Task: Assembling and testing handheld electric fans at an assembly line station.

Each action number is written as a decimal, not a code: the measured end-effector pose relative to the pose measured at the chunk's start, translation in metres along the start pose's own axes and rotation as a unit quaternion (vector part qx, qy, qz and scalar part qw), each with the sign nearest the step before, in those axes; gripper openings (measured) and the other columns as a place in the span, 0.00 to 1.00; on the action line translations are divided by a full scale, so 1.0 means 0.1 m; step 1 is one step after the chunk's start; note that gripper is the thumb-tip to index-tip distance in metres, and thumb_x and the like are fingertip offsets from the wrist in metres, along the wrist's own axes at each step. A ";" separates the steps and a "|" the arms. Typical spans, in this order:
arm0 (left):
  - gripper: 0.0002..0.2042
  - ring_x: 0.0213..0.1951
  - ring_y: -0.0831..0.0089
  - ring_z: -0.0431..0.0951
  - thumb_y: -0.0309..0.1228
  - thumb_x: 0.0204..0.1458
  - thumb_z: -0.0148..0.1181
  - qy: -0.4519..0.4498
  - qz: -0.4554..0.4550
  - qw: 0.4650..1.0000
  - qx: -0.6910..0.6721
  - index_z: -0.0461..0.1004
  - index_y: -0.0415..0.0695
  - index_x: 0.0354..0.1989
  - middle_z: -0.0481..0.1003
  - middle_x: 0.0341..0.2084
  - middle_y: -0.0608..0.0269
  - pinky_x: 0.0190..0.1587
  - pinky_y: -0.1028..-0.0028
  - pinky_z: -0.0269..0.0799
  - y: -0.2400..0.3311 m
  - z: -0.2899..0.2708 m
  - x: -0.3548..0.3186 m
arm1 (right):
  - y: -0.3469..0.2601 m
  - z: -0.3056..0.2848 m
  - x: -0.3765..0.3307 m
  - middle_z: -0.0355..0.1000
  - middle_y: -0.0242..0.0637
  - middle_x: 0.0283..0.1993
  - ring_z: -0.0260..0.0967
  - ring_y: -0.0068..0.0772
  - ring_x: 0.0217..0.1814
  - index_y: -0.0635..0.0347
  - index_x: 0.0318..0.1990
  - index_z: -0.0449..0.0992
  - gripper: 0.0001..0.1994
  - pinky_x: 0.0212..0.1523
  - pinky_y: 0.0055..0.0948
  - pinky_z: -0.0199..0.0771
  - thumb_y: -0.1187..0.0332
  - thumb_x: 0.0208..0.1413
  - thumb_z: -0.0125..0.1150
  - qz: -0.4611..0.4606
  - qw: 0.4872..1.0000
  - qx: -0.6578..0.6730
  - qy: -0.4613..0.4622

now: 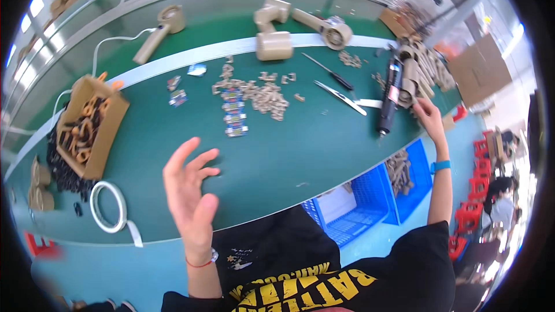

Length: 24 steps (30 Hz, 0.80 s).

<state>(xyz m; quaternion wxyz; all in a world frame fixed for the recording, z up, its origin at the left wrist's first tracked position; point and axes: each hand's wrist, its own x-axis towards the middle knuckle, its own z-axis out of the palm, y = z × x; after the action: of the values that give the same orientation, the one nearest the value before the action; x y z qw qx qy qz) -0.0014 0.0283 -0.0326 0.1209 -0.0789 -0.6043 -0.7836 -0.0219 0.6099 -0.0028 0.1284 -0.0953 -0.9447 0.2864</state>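
Note:
My left hand (193, 196) hovers over the near part of the green table, fingers spread and curved, holding nothing. At the right edge of the table, my right hand (429, 118) has its fingers closed at the rim of a beige round plastic housing (407, 89), part of a pile of beige housings (430, 69). Beside that hand lies a black electric screwdriver (391, 92). Tweezers (341, 98) and a thin black-handled screwdriver (341, 81) lie left of it. A column of small circuit boards (235, 115) sits next to a heap of small beige clips (266, 101).
Beige hair-dryer-like bodies (274, 45) stand along the back. At the left are a cardboard box (110, 133) of orange and black parts, black pieces (63, 167) and a white tape roll (94, 208). Blue crates (358, 216) stand below the front edge; a cardboard flap (480, 69) is at right.

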 end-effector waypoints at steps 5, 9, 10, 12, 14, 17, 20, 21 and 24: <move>0.35 0.55 0.58 0.71 0.43 0.49 0.61 -0.022 0.001 1.000 0.010 0.59 0.34 0.61 0.63 0.59 0.49 0.50 0.67 0.68 0.04 -0.08 -0.02 | -0.47 0.26 0.22 0.76 0.41 0.44 0.72 0.44 0.48 0.56 0.49 0.75 0.15 0.50 0.36 0.69 0.61 0.57 0.60 -0.053 0.940 -0.300 0.153; 0.30 0.54 0.61 0.71 0.39 0.50 0.60 -0.041 0.007 0.998 0.041 0.62 0.35 0.59 0.63 0.58 0.52 0.51 0.68 0.67 0.07 -0.13 -0.03 | -1.51 0.70 0.25 0.73 0.40 0.50 0.70 0.40 0.51 0.57 0.50 0.75 0.14 0.52 0.34 0.66 0.65 0.58 0.58 -0.168 0.931 -0.205 0.251; 0.28 0.54 0.62 0.71 0.37 0.50 0.59 -0.067 0.009 0.997 0.041 0.63 0.35 0.58 0.64 0.57 0.53 0.51 0.68 0.66 0.05 -0.12 -0.01 | -1.78 0.81 0.21 0.73 0.39 0.50 0.70 0.37 0.50 0.59 0.50 0.74 0.13 0.52 0.33 0.66 0.67 0.58 0.58 -0.196 0.947 -0.102 0.232; 0.23 0.54 0.65 0.70 0.28 0.49 0.57 -0.114 0.032 0.990 0.071 0.66 0.37 0.56 0.64 0.56 0.54 0.52 0.70 0.66 -0.03 -0.10 0.03 | -2.26 1.01 0.18 0.71 0.39 0.54 0.69 0.32 0.54 0.61 0.55 0.71 0.16 0.54 0.30 0.65 0.68 0.61 0.55 -0.233 0.962 -0.073 0.121; 0.21 0.52 0.68 0.70 0.25 0.50 0.55 -0.121 0.055 0.988 0.074 0.67 0.39 0.55 0.66 0.54 0.55 0.51 0.71 0.66 0.07 -0.12 0.00 | -2.82 1.29 0.21 0.72 0.40 0.51 0.68 0.36 0.54 0.58 0.55 0.71 0.18 0.55 0.31 0.65 0.68 0.58 0.58 -0.293 0.954 -0.032 0.056; 0.20 0.49 0.68 0.71 0.24 0.49 0.56 -0.116 0.058 0.988 0.083 0.69 0.40 0.53 0.68 0.51 0.56 0.48 0.72 0.67 0.06 -0.13 -0.02 | -3.06 1.74 0.52 0.69 0.38 0.57 0.66 0.37 0.58 0.57 0.59 0.68 0.22 0.57 0.31 0.64 0.64 0.58 0.60 -0.333 0.943 -0.016 -0.007; 0.20 0.48 0.68 0.72 0.23 0.48 0.56 -0.114 0.055 0.988 0.092 0.69 0.40 0.52 0.69 0.50 0.57 0.47 0.72 0.67 0.05 -0.11 -0.04 | -2.94 2.09 0.89 0.72 0.39 0.53 0.68 0.35 0.54 0.56 0.60 0.67 0.24 0.56 0.31 0.65 0.63 0.57 0.61 -0.371 0.926 -0.056 -0.030; 0.20 0.47 0.69 0.72 0.22 0.47 0.56 -0.116 0.044 0.988 0.090 0.69 0.41 0.52 0.69 0.49 0.58 0.47 0.72 0.67 0.05 -0.13 -0.06 | -2.97 2.14 0.92 0.73 0.39 0.50 0.69 0.32 0.50 0.56 0.59 0.67 0.23 0.53 0.29 0.67 0.63 0.56 0.62 -0.300 0.948 -0.009 -0.105; 0.20 0.46 0.69 0.72 0.22 0.47 0.55 -0.114 0.044 0.988 0.095 0.70 0.41 0.51 0.70 0.49 0.58 0.46 0.73 0.67 0.07 -0.14 -0.08 | -2.91 2.17 1.06 0.75 0.36 0.40 0.71 0.24 0.40 0.58 0.56 0.70 0.19 0.43 0.24 0.70 0.65 0.58 0.61 -0.297 0.942 0.060 -0.147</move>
<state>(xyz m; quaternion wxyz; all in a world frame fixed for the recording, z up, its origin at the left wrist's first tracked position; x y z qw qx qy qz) 0.0080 0.0137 -0.0321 0.0927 -0.1823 -0.6815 -0.7026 -0.2179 0.2866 0.0069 0.0732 0.2404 -0.9196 0.3018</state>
